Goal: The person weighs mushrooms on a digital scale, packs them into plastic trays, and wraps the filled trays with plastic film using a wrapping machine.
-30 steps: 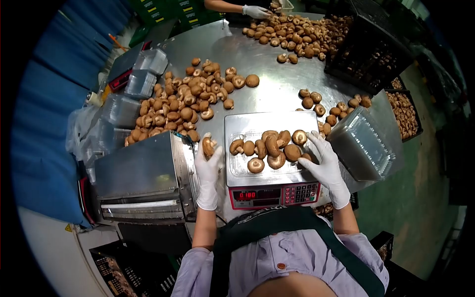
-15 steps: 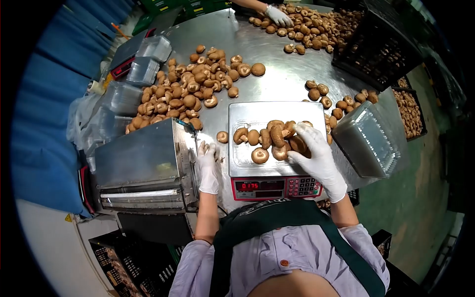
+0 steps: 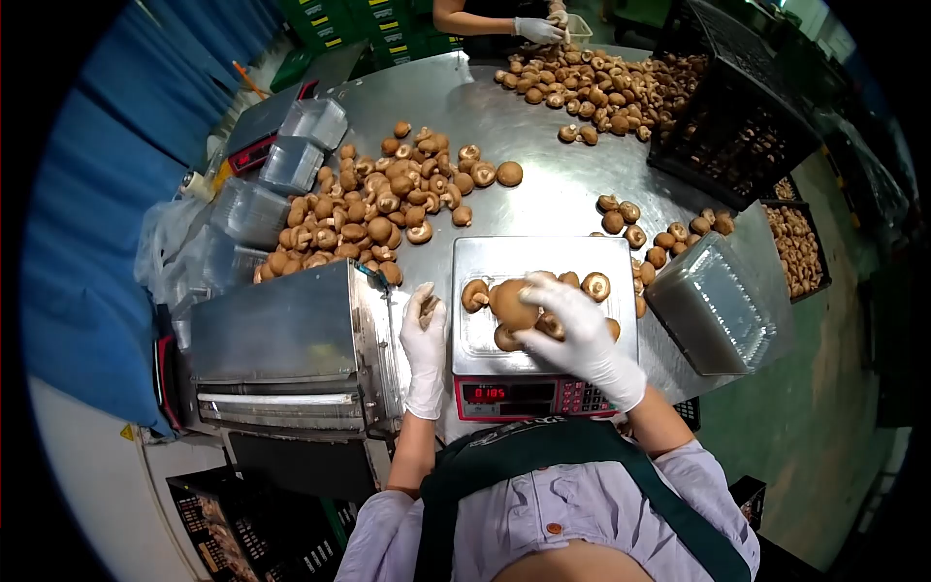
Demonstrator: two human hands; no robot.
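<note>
A clear tray with several brown mushrooms [image 3: 596, 285] rests on the steel plate of a red scale [image 3: 514, 393], whose display looks like 0185. Over the tray, my gloved right hand [image 3: 572, 335] has its fingers curled round a large mushroom [image 3: 512, 304], blurred by motion. Left of the scale, my gloved left hand [image 3: 424, 339] is closed around a mushroom that shows between thumb and fingers. A big mushroom pile [image 3: 378, 199] lies beyond my left hand.
Stacked clear trays [image 3: 713, 301] stand right of the scale, beside loose mushrooms. A metal machine [image 3: 276, 330] is at left, with more trays [image 3: 247, 209] behind. A black crate [image 3: 732, 116] stands far right. Across the table [image 3: 407, 92], a co-worker's gloved hands [image 3: 539, 30] are at another pile.
My right hand has moved left over the tray and now holds a large mushroom. My left hand put one mushroom down, then closed on one again. The display reading has risen.
</note>
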